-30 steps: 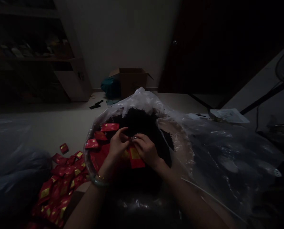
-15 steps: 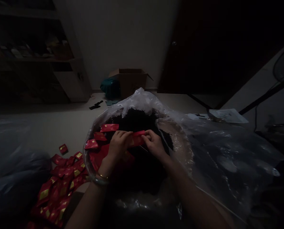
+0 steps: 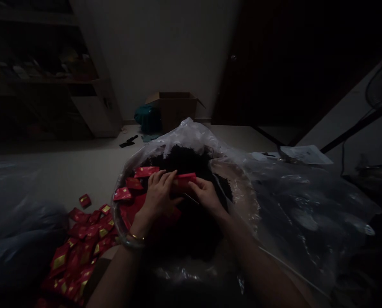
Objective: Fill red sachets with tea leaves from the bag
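My right hand [image 3: 205, 194] pinches a red sachet [image 3: 186, 179] that lies nearly level above a heap of dark loose tea leaves [image 3: 181, 158]. My left hand [image 3: 159, 196] has its fingers spread, right beside the sachet's left end. A thin metal strip [image 3: 191, 198] shows just below the sachet, near my right fingers. Other red sachets with gold labels [image 3: 146, 172] lie on the tea by my left hand. The tea fills a round basin lined with clear plastic [image 3: 119, 214]. A bangle [image 3: 136, 236] circles my left wrist.
A loose pile of red sachets [image 3: 82, 244] lies on the floor left of the basin, beside a grey bag [image 3: 21, 226]. Clear plastic sheeting [image 3: 306, 209] spreads to the right. A cardboard box [image 3: 174, 109] and teal cloth [image 3: 148, 119] stand by the far wall.
The red sachet has risen from below my hands and now lies level between them, its gold label out of sight. My left hand has opened its fingers and moved slightly away.
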Available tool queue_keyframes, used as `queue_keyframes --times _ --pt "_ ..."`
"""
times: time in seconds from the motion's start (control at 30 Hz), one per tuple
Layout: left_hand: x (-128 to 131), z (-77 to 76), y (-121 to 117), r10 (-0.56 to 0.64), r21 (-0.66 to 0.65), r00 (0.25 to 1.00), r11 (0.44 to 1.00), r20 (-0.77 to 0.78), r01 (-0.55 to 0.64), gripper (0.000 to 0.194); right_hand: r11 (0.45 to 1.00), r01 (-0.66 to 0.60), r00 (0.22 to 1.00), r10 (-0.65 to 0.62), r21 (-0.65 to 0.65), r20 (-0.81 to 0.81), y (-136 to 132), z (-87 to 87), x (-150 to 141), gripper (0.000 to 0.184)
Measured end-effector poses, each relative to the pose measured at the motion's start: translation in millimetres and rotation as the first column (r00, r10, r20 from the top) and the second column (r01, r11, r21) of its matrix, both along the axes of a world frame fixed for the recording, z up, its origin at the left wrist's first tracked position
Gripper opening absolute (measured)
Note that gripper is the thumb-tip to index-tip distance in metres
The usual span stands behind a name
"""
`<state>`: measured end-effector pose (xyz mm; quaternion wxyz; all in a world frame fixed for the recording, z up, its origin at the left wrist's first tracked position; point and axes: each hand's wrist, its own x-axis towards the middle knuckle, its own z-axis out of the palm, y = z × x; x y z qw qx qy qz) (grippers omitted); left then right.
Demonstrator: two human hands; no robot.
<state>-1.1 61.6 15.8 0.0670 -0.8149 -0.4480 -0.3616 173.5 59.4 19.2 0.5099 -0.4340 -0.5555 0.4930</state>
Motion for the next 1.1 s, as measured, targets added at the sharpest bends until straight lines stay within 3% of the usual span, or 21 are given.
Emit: queue_keyframes --times 0.23,0.37,0.47,0.6,0.87,1.1 --pt "-2 -7.6 3 -0.102 -0.017 0.995 0.995 0.016 0.102 0.041 0.969 -0.229 0.967 0.238 -0.095 0.090 -7 16.6 8 0.033" --pt "3 -8.7 0 -0.152 -0.049 0.988 0.987 -0.019 0.150 0.044 0.958 -0.193 0.981 0.192 -0.211 -0.021 0 7.3 7 0.045" --pt "7 -6.9 -2 -0.107 -0.076 0.993 0.992 -0.046 0.104 0.046 0.947 -0.177 0.982 0.153 -0.268 -0.109 5 0.4 7 0.048" --pt "7 -3.8 -3 -0.084 -0.061 0.996 0.995 -0.042 0.082 0.044 0.929 -0.276 0.950 0.225 -0.245 -0.218 3 -1.4 6 0.047" --pt "8 1.7 -7 -0.069 -0.066 0.994 0.996 -0.086 0.063 0.042 0.901 -0.388 0.921 0.373 -0.193 -0.112 -1 4.9 6 0.052" --pt "14 -0.4 -12 0.057 -0.094 0.986 0.993 -0.158 -0.073 0.049 0.923 -0.327 0.936 0.287 -0.205 -0.202 2 -10.9 2 0.059"
